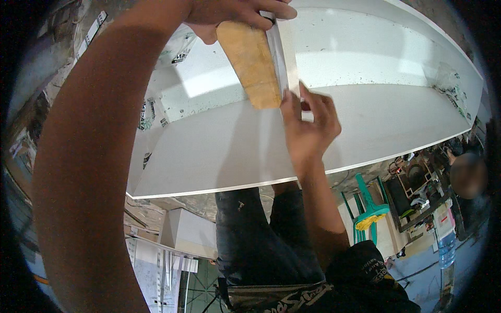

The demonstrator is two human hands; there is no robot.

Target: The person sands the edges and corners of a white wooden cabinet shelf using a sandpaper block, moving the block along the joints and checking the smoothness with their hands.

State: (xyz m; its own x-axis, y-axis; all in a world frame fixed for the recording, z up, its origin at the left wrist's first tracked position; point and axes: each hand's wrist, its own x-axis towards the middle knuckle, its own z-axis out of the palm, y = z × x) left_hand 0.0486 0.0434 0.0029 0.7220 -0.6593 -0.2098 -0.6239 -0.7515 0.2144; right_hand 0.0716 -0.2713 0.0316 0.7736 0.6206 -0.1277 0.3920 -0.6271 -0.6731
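Note:
A large white open-fronted cabinet box fills the middle of the view. Inside it, a narrow white board stands edge-on. Flat against its left side lies a tapered tan wooden piece. At the top, my left hand closes over the wooden piece's far end, its fingers reaching across the board's edge. Lower down, my right hand pinches the near end of the board, thumb on the left and fingers on the right. The fingertips of the left hand are partly cut off by the frame's top.
Clear plastic wrap with print clings to the cabinet's left side and right corner. Beyond the near edge are a green plastic chair with a yellow cloth, a white box, a water bottle and another person at far right.

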